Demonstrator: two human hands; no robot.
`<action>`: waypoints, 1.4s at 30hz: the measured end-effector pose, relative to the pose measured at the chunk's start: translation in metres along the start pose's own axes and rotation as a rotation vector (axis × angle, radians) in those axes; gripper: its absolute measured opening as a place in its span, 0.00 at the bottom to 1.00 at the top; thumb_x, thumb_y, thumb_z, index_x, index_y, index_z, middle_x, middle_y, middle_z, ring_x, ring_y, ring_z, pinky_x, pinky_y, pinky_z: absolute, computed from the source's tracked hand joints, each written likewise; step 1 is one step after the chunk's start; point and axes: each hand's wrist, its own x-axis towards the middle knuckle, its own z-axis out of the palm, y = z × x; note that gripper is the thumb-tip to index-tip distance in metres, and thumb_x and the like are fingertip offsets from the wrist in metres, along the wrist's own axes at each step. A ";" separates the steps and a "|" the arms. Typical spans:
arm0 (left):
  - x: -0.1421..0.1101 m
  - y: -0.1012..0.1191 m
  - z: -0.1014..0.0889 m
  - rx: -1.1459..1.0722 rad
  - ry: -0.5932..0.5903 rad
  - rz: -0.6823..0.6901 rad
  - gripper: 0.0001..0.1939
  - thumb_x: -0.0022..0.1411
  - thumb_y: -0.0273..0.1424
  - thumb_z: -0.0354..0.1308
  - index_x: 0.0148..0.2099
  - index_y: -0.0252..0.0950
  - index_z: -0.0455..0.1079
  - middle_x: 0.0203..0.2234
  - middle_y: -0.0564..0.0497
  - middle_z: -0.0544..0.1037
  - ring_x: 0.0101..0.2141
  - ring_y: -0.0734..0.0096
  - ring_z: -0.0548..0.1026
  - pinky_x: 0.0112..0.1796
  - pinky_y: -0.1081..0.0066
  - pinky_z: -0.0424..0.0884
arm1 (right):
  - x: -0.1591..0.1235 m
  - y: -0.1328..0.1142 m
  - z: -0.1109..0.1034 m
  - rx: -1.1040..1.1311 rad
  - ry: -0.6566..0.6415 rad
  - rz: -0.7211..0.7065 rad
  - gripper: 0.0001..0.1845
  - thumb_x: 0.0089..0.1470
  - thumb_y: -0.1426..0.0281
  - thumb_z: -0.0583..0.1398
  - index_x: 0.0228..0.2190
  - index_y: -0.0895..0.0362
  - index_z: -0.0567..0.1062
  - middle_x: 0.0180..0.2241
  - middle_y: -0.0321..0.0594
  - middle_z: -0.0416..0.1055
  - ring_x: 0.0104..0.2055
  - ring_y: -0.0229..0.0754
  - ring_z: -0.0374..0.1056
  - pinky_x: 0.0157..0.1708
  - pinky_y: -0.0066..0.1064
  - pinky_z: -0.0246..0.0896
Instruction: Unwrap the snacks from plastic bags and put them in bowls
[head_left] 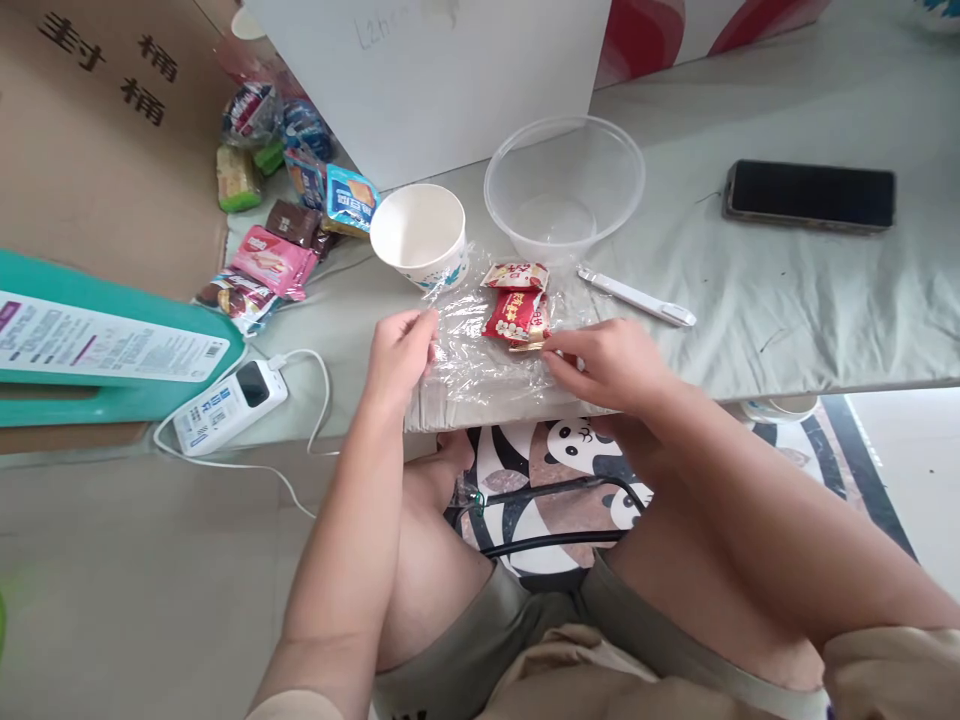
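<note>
A sheet of clear plastic wrap [465,360] lies crinkled at the table's front edge. Several small red and cream snack packets [513,313] are piled on it. My left hand [403,350] pinches the wrap's left side. On the right, my right hand [609,362] has its fingers closed at the wrap's right side, close beside the packets; its fingertips are partly hidden. Behind the wrap stand a white paper cup [420,235] and a clear plastic bowl [562,190]. A white utility knife [637,296] rests to the right of the packets.
Assorted wrapped snacks [274,262] lie at the left, near a cardboard box [97,130] and a teal jug [112,340]. A white power bank [231,405] with a cable sits at the front edge. A phone [810,195] lies right; a white box [450,80] stands behind.
</note>
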 end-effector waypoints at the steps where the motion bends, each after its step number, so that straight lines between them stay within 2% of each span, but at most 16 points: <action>1: -0.001 0.000 -0.001 -0.041 0.025 -0.037 0.18 0.61 0.34 0.60 0.20 0.38 0.64 0.11 0.56 0.64 0.11 0.78 0.57 0.13 0.76 0.49 | -0.003 0.002 -0.003 -0.015 -0.053 -0.012 0.15 0.59 0.63 0.55 0.25 0.53 0.77 0.17 0.36 0.66 0.20 0.37 0.52 0.24 0.33 0.43; 4: -0.003 -0.001 -0.005 -0.146 0.052 -0.072 0.18 0.60 0.35 0.60 0.20 0.38 0.63 0.12 0.55 0.65 0.13 0.78 0.60 0.14 0.76 0.53 | -0.010 0.007 -0.013 -0.004 -0.235 -0.011 0.19 0.58 0.62 0.58 0.18 0.54 0.71 0.14 0.34 0.59 0.19 0.35 0.49 0.23 0.32 0.42; 6: -0.002 -0.002 -0.006 -0.251 -0.006 -0.071 0.18 0.57 0.34 0.62 0.19 0.38 0.61 0.14 0.54 0.67 0.16 0.78 0.66 0.16 0.78 0.58 | -0.011 0.008 -0.019 -0.006 -0.272 0.047 0.18 0.56 0.60 0.60 0.19 0.54 0.71 0.15 0.34 0.61 0.20 0.36 0.52 0.23 0.32 0.43; 7: -0.002 -0.002 -0.006 -0.322 -0.054 -0.080 0.18 0.55 0.34 0.63 0.19 0.38 0.61 0.17 0.53 0.70 0.20 0.77 0.71 0.19 0.78 0.63 | -0.011 0.007 -0.020 -0.017 -0.214 0.094 0.16 0.56 0.59 0.61 0.21 0.54 0.72 0.17 0.35 0.64 0.21 0.36 0.54 0.23 0.32 0.45; 9: -0.003 0.000 -0.005 -0.460 -0.162 -0.127 0.16 0.52 0.33 0.64 0.20 0.37 0.61 0.28 0.48 0.79 0.31 0.71 0.79 0.28 0.76 0.74 | -0.006 0.003 -0.020 -0.034 0.023 0.158 0.12 0.58 0.59 0.60 0.28 0.54 0.75 0.25 0.39 0.71 0.25 0.39 0.61 0.26 0.33 0.53; 11: -0.005 0.003 -0.001 -0.552 -0.237 -0.179 0.12 0.48 0.31 0.63 0.20 0.37 0.62 0.39 0.46 0.82 0.44 0.63 0.81 0.38 0.71 0.80 | 0.003 0.000 -0.015 -0.016 0.210 0.082 0.11 0.59 0.62 0.60 0.40 0.54 0.77 0.39 0.46 0.76 0.36 0.46 0.70 0.34 0.38 0.64; 12: -0.007 0.005 0.000 -0.581 -0.267 -0.197 0.11 0.47 0.29 0.61 0.20 0.37 0.61 0.43 0.45 0.83 0.49 0.59 0.80 0.42 0.68 0.81 | 0.007 -0.002 -0.010 -0.002 0.228 0.001 0.15 0.58 0.63 0.60 0.46 0.54 0.77 0.48 0.49 0.75 0.46 0.50 0.72 0.42 0.42 0.68; 15: -0.011 0.008 0.004 -0.645 -0.328 -0.187 0.10 0.44 0.27 0.56 0.17 0.37 0.58 0.46 0.47 0.83 0.56 0.54 0.77 0.50 0.60 0.81 | 0.021 -0.003 0.005 -0.011 0.057 -0.194 0.34 0.52 0.65 0.66 0.61 0.48 0.70 0.69 0.50 0.59 0.69 0.64 0.57 0.61 0.57 0.61; 17: -0.012 0.007 0.004 -0.670 -0.364 -0.150 0.13 0.44 0.26 0.55 0.14 0.37 0.54 0.42 0.47 0.83 0.56 0.53 0.77 0.53 0.56 0.80 | 0.027 0.000 0.013 -0.033 -0.058 -0.194 0.41 0.50 0.66 0.67 0.65 0.46 0.66 0.73 0.48 0.51 0.71 0.68 0.52 0.64 0.63 0.55; 20: -0.013 0.005 0.004 -0.703 -0.401 -0.096 0.18 0.42 0.27 0.55 0.11 0.37 0.48 0.30 0.46 0.81 0.53 0.51 0.79 0.54 0.51 0.78 | 0.029 0.005 0.017 0.006 -0.105 -0.160 0.41 0.52 0.69 0.65 0.67 0.46 0.64 0.73 0.49 0.51 0.67 0.67 0.60 0.62 0.63 0.59; 22: -0.014 0.007 0.003 -0.733 -0.394 -0.081 0.20 0.41 0.27 0.56 0.11 0.37 0.46 0.28 0.46 0.81 0.52 0.51 0.79 0.55 0.51 0.77 | 0.027 0.010 0.015 0.099 -0.099 -0.178 0.40 0.53 0.69 0.63 0.67 0.47 0.65 0.72 0.51 0.53 0.63 0.64 0.65 0.59 0.59 0.65; 25: -0.018 0.013 0.004 -0.763 -0.404 -0.098 0.21 0.40 0.29 0.56 0.11 0.36 0.44 0.38 0.48 0.84 0.54 0.53 0.78 0.54 0.54 0.77 | 0.023 0.016 0.011 0.302 -0.096 -0.216 0.37 0.55 0.65 0.62 0.66 0.49 0.66 0.69 0.52 0.56 0.61 0.58 0.68 0.58 0.53 0.68; 28: -0.021 0.017 0.007 -0.787 -0.469 -0.073 0.23 0.42 0.32 0.57 0.11 0.36 0.43 0.49 0.49 0.83 0.57 0.47 0.76 0.54 0.52 0.77 | 0.022 0.020 0.010 0.486 -0.089 -0.244 0.35 0.56 0.60 0.63 0.64 0.51 0.68 0.65 0.52 0.61 0.63 0.58 0.65 0.62 0.53 0.65; 34: -0.018 0.005 0.014 -0.908 -0.544 -0.037 0.27 0.49 0.39 0.56 0.14 0.37 0.40 0.43 0.47 0.83 0.59 0.43 0.73 0.57 0.42 0.74 | 0.026 0.016 0.015 0.722 -0.080 -0.139 0.45 0.48 0.48 0.70 0.63 0.51 0.69 0.63 0.51 0.64 0.69 0.60 0.59 0.70 0.58 0.54; 38: -0.018 0.002 0.015 -0.965 -0.518 -0.001 0.29 0.51 0.39 0.54 0.14 0.36 0.36 0.40 0.47 0.82 0.59 0.43 0.73 0.59 0.41 0.71 | 0.025 0.009 0.018 1.076 -0.128 -0.003 0.38 0.56 0.45 0.65 0.61 0.49 0.70 0.64 0.48 0.68 0.68 0.57 0.62 0.69 0.56 0.57; 42: -0.020 0.007 0.013 -0.985 -0.484 -0.020 0.29 0.53 0.39 0.53 0.16 0.35 0.36 0.50 0.53 0.82 0.65 0.43 0.67 0.60 0.40 0.70 | 0.025 0.002 0.024 1.432 -0.139 0.157 0.31 0.59 0.45 0.63 0.57 0.48 0.73 0.60 0.42 0.74 0.64 0.52 0.69 0.67 0.52 0.63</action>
